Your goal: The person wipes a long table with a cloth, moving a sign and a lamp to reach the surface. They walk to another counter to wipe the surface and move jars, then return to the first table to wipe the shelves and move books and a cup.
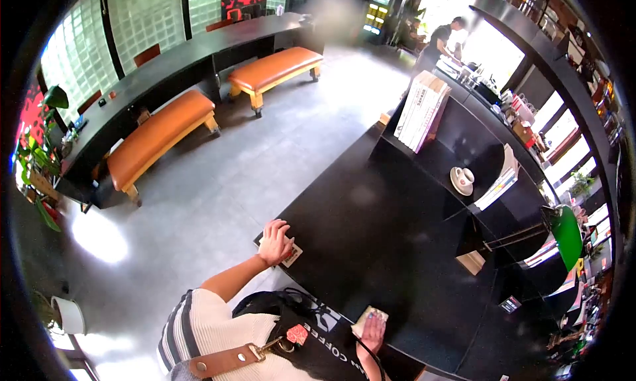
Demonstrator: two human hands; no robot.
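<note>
My left hand (pixel 274 242) rests on the near left corner of the black table (pixel 358 209), fingers stretched over its edge. Partly under that hand is a small pale card (pixel 292 255) with dark print. Close to my body, my right hand (pixel 373 332) presses a pale yellowish folded cloth (pixel 362 319) against the tabletop, fingers over it. A black apron (pixel 311 334) with white lettering hangs on my front, with a brown leather strap (pixel 225 361) across it.
A shelf on the table holds books (pixel 422 109), a cup on a saucer (pixel 463 180) and magazines (pixel 501 182). A green lamp (pixel 568 237) stands at the right. Orange benches (pixel 162 139) line a long counter (pixel 159 66). Another person (pixel 442 43) stands at the back.
</note>
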